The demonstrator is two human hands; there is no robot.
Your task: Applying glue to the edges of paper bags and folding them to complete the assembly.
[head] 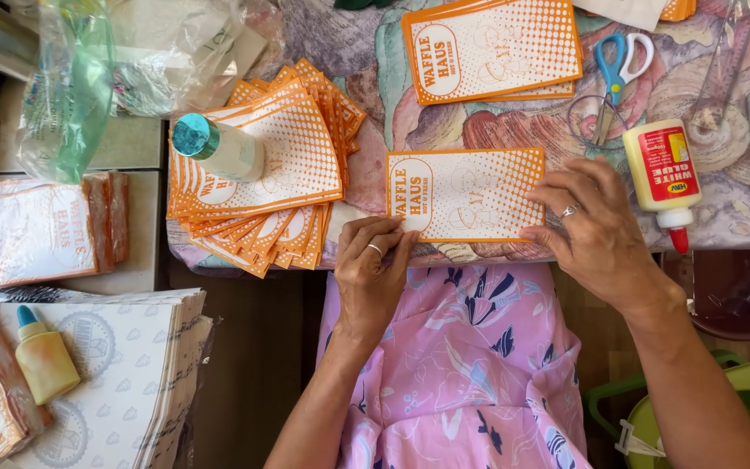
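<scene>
Left hand [373, 265] and right hand [590, 219], fingers flat, press the near-edge paper bag [466, 193]; judged light, thin, creasable—best held by its edges.

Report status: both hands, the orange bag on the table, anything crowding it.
Left hand fingertips press the orange paper bag at its lower left edge. Right hand flat on its right end. Glue bottle lies right of it, fanned bag stack left; neither touching.

Bright, even daylight, soft shadows, a sharp picture; slight glare on the plastic bag [67, 95].
</scene>
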